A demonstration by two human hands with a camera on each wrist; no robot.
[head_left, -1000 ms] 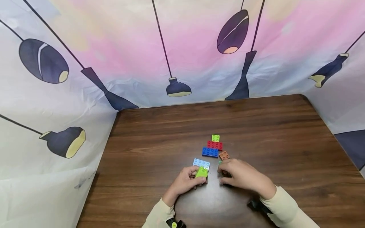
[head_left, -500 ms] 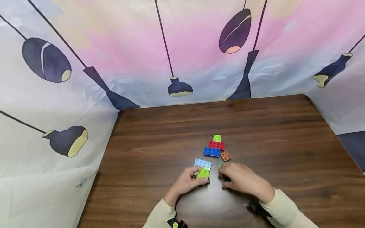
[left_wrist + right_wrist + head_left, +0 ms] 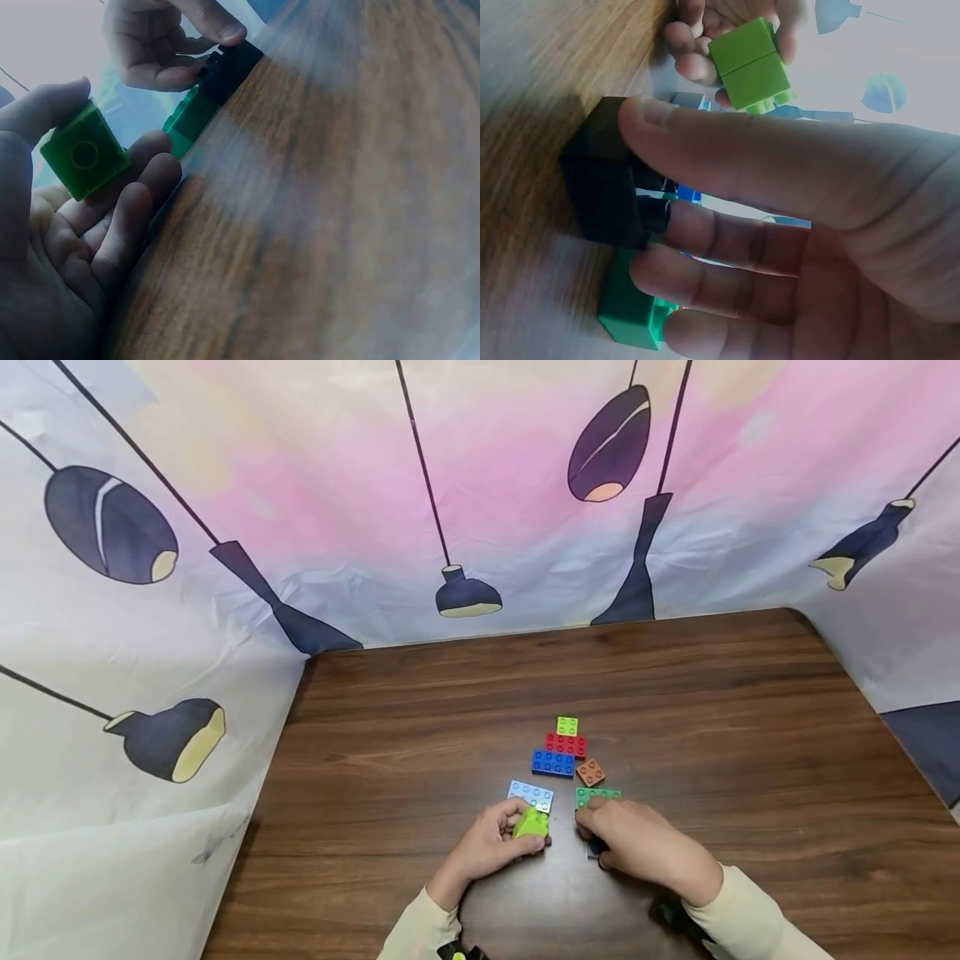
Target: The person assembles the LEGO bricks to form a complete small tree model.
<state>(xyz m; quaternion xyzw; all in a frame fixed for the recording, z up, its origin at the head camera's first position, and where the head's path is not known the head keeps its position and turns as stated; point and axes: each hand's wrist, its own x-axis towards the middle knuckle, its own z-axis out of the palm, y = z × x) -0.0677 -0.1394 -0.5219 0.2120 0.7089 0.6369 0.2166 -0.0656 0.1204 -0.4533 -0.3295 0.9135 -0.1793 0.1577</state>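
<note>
Looking down from the head camera, the left hand [image 3: 491, 839] at 6 o'clock pinches a lime-green block [image 3: 532, 822] between thumb and fingers, with a light-blue studded brick [image 3: 530, 792] just past it at 12 o'clock. The right hand [image 3: 641, 839], at 3 o'clock from the left, curls its fingers down beside a green studded brick [image 3: 598, 793]. Beyond that, towards 11 o'clock, lies an orange-brown four-stud brick [image 3: 590, 772]; at 10 o'clock from it a blue eight-stud brick [image 3: 553, 763], a red brick [image 3: 566, 744] and a small lime four-stud brick [image 3: 567, 727] run away in a stagger, joined or not I cannot tell. The right wrist view shows thumb and fingertips gripping a black brick [image 3: 600, 180] at 9 o'clock, the green one close by at 7, the lime block, seamed like two stacked bricks, near 12. In the left wrist view that block sits tilted at 9 o'clock, clear of the tabletop [image 3: 337, 225], while the black brick is low against the wood at 12. The step in hand looks like gathering bricks; the next move probably calls for a firm pinch that leaves the green brick undisturbed. No container shows.
</note>
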